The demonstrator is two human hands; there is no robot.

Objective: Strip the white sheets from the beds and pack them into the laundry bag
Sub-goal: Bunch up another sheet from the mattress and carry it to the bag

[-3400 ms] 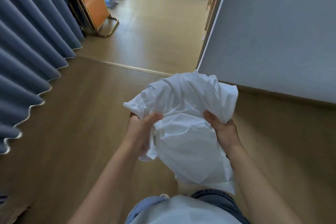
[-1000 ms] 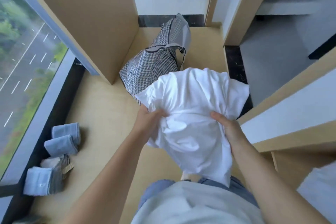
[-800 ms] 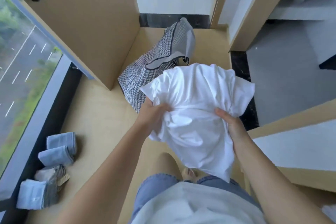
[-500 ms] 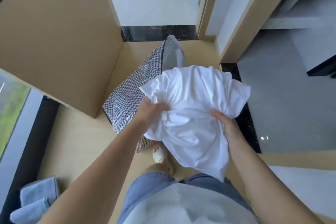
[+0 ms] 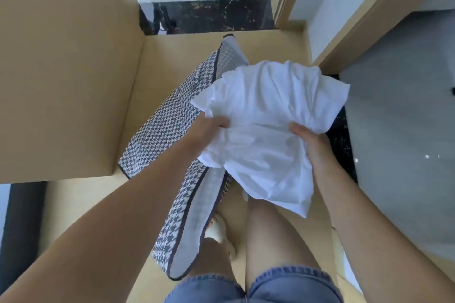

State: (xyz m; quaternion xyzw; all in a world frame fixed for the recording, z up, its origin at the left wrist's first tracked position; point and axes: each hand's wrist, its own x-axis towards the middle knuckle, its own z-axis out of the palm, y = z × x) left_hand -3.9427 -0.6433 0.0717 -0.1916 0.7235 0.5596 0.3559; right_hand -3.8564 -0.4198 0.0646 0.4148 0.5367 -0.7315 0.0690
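A bunched white sheet (image 5: 268,115) hangs in front of me at about waist height. My left hand (image 5: 209,130) grips its left side, fingers curled into the cloth. My right hand (image 5: 310,145) grips the right side, thumb on top. Directly below the sheet stands the houndstooth laundry bag (image 5: 162,128) on the wooden floor, long and narrow, its mouth partly open with the pale lining (image 5: 197,216) showing near my legs. The sheet hides the middle of the bag's opening.
A tall wooden panel (image 5: 64,69) stands close on the left of the bag. A wooden door frame (image 5: 369,15) and grey tiled floor (image 5: 403,130) lie to the right, past a black marble threshold (image 5: 342,135). My bare legs stand by the bag's near end.
I have walked from the curtain area up to the laundry bag while holding the sheet in both hands. The bag now lies directly under the sheet. Both grips are unchanged.
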